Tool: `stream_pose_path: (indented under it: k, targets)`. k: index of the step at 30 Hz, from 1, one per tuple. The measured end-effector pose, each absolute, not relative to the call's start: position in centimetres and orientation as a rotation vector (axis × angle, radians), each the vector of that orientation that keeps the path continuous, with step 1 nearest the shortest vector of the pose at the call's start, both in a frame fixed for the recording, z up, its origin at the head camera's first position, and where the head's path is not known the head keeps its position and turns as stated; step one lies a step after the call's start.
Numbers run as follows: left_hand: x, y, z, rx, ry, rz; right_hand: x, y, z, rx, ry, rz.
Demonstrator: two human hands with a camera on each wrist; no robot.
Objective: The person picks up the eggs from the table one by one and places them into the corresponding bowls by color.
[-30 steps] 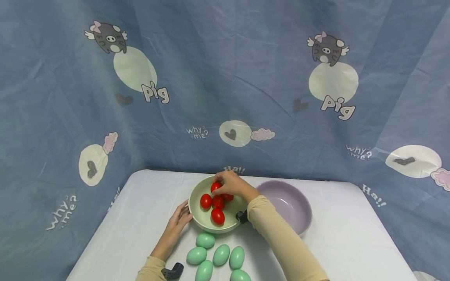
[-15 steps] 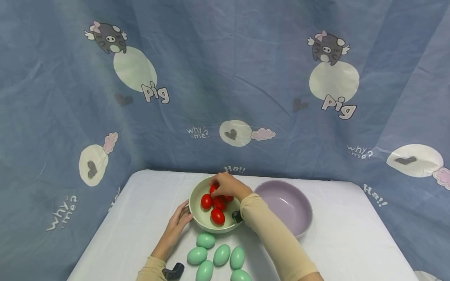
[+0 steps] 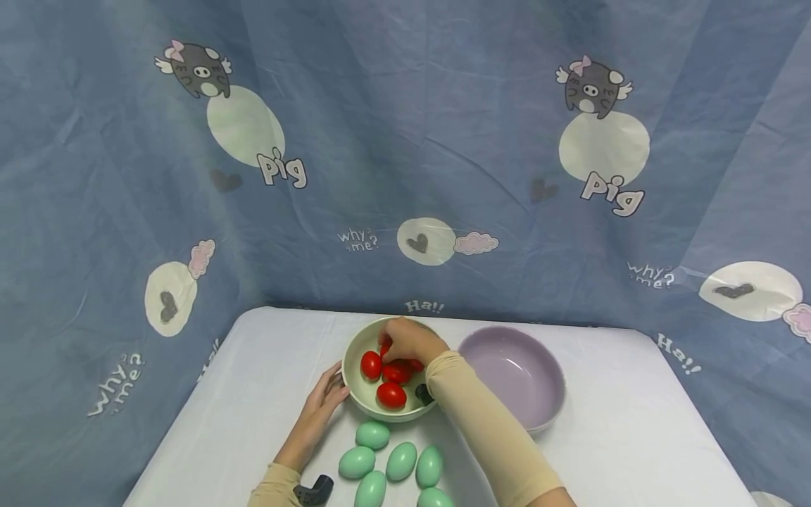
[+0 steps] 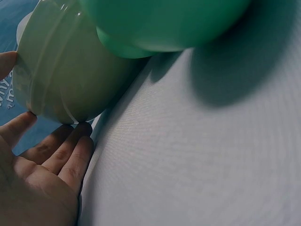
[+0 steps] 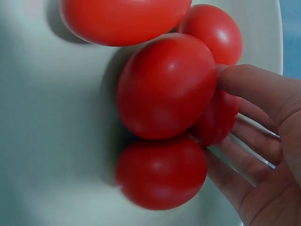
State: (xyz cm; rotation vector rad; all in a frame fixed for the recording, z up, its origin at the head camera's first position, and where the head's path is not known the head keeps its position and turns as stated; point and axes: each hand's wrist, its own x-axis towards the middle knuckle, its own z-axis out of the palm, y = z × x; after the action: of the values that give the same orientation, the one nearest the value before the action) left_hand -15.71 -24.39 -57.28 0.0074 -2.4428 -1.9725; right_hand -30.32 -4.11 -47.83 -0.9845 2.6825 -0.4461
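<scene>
L hand (image 3: 319, 408) lies flat on the white table (image 3: 241, 394), fingers (image 4: 70, 157) straight and relaxed, tips touching the outer wall of the pale green bowl (image 3: 355, 352) on its left side; nothing gripped. Just in front of the bowl, nearer the person, a cluster of green eggs (image 3: 386, 461) on the table, one close up in the L wrist view. Inside the bowl: five red eggs (image 3: 391, 394), bunched tog. R hand (image 3: 408, 341) is down in the bowl from the far side, fingers (image 5: 256, 89) curled round the red egg (image 5: 218, 117) at the back of the bunch; thumb not seen, so can't tell how firm the hold is. Right of that, an empty-looking purple bowl (image 3: 538, 405), just beside the green one. Blue pig-print cloth (image 3: 405, 141) hangs behind.
</scene>
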Motion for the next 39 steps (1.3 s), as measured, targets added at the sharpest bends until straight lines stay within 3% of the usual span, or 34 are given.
stream_pose_path:
  k: [20,39]
  targets:
    - [-15.6,-24.2,-57.2,0.014,-2.442,-1.961,-30.1,-3.2,-47.1,-0.975,2.659,-0.486]
    - [-15.7,-24.3,-57.2,0.010,-2.448,-1.963,-28.1,0.1,-45.1,-1.175,2.628,-0.671]
